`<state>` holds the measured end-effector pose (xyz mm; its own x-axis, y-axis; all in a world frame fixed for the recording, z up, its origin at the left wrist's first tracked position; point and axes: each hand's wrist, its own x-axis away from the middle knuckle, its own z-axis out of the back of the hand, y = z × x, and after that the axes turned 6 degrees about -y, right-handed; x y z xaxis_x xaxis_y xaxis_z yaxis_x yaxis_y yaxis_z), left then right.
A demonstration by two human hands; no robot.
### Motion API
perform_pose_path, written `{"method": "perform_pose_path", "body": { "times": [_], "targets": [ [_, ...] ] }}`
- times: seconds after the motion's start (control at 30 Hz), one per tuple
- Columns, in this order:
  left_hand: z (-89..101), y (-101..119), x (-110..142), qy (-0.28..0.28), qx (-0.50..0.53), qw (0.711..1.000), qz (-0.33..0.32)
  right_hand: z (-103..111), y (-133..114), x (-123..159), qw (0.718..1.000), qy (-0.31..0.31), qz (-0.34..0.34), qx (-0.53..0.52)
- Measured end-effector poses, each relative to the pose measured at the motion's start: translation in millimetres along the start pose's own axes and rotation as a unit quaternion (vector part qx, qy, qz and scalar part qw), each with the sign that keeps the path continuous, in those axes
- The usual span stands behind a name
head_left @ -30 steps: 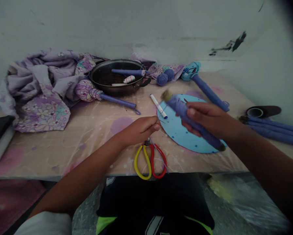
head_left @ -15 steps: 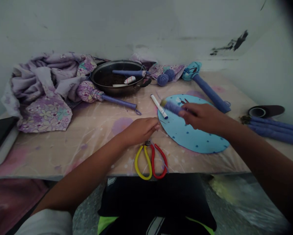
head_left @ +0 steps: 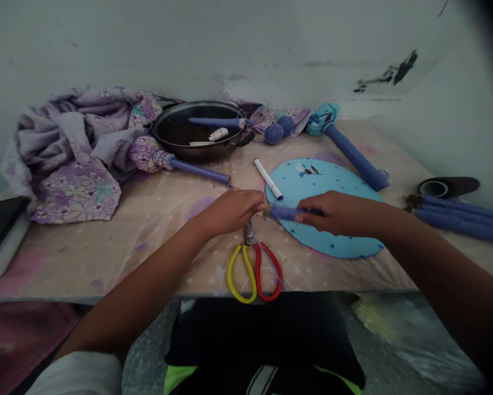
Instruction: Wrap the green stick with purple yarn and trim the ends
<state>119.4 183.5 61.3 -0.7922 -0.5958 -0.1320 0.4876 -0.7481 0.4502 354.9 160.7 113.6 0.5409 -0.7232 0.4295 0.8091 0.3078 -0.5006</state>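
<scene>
My right hand [head_left: 326,211] is closed around a stick wrapped in blue-purple yarn [head_left: 285,213], its bare brownish end pointing left. Just off that end, my left hand [head_left: 240,208] is pinched shut; what lies between its fingertips is hidden. A thin purple yarn strand [head_left: 271,258] runs from below the left hand across the scissors [head_left: 255,274], which have one yellow and one red handle and lie at the table's front edge. Beneath my right hand is a light blue dotted oval piece [head_left: 345,241]. A white marker [head_left: 268,179] with blue ends rests by its left edge.
A black pan [head_left: 180,145] holds another wrapped stick. Purple floral cloth [head_left: 73,159] is heaped at left, beside a cloth-headed stick [head_left: 201,170]. Yarn balls [head_left: 274,134] and a blue-headed stick [head_left: 356,156] lie behind. Several wrapped sticks [head_left: 464,216] and a tape roll [head_left: 433,189] are at right.
My right hand has lowered the wrapped stick, turning it level and bringing its end up to my left fingertips. My left hand has shifted slightly up and left.
</scene>
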Motion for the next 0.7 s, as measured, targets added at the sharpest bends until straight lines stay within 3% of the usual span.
{"method": "perform_pose_path", "body": {
  "times": [0.07, 0.1, 0.13, 0.2, 0.27, 0.3, 0.37, 0.43, 0.47, 0.5, 0.53, 0.6, 0.67, 0.7],
  "targets": [
    [1.5, -1.3, 0.6, 0.012, 0.054, 0.998, -0.013, 1.3, -2.6, 3.7, 0.992, -0.101, 0.027, -0.074],
    [1.0, -1.6, 1.0, 0.025, 0.087, 0.996, -0.020, 1.3, -3.5, 4.6, 0.986, -0.095, 0.043, -0.129],
    [-0.4, -1.8, 1.4, 0.040, 0.117, 0.992, -0.024, 0.9, -4.0, 4.1, 0.981, -0.047, 0.053, -0.180],
    [-4.6, -3.5, 1.6, 0.061, 0.143, 0.988, -0.018, -0.2, -3.4, -1.0, 0.969, 0.107, 0.043, -0.218],
    [-8.2, -7.5, 1.1, 0.060, 0.127, 0.990, 0.005, -0.6, -2.2, -8.0, 0.970, 0.196, 0.006, -0.140],
    [-9.0, -10.2, 0.9, 0.057, 0.111, 0.992, 0.020, -0.4, -1.8, -10.4, 0.979, 0.185, -0.014, -0.082],
    [-8.9, -14.7, 0.7, 0.034, 0.092, 0.995, 0.032, 1.0, -1.8, -11.0, 0.997, 0.069, -0.033, -0.019],
    [-7.5, -15.7, 1.0, 0.012, 0.116, 0.993, 0.019, 2.6, -1.9, -6.7, 0.993, -0.092, -0.018, -0.065],
    [-7.1, -14.5, 1.0, 0.012, 0.145, 0.989, 0.011, 3.2, -1.5, -4.3, 0.984, -0.141, 0.001, -0.113],
    [-7.3, -12.3, 0.9, 0.021, 0.179, 0.984, 0.008, 3.6, -0.6, -2.7, 0.975, -0.144, 0.022, -0.170],
    [-7.9, -9.6, 0.6, 0.035, 0.211, 0.977, 0.009, 3.7, 0.8, -2.3, 0.967, -0.100, 0.040, -0.230],
    [-10.7, -4.7, -0.6, 0.056, 0.249, 0.967, 0.018, 3.5, 4.8, -5.4, 0.947, 0.077, 0.043, -0.310],
    [-13.6, -2.6, -2.1, 0.053, 0.237, 0.970, 0.026, 3.3, 8.7, -11.1, 0.943, 0.215, -0.002, -0.255],
    [-14.5, -2.9, -2.7, 0.048, 0.218, 0.974, 0.026, 3.0, 10.0, -13.2, 0.954, 0.234, -0.031, -0.187]
  ]
}}
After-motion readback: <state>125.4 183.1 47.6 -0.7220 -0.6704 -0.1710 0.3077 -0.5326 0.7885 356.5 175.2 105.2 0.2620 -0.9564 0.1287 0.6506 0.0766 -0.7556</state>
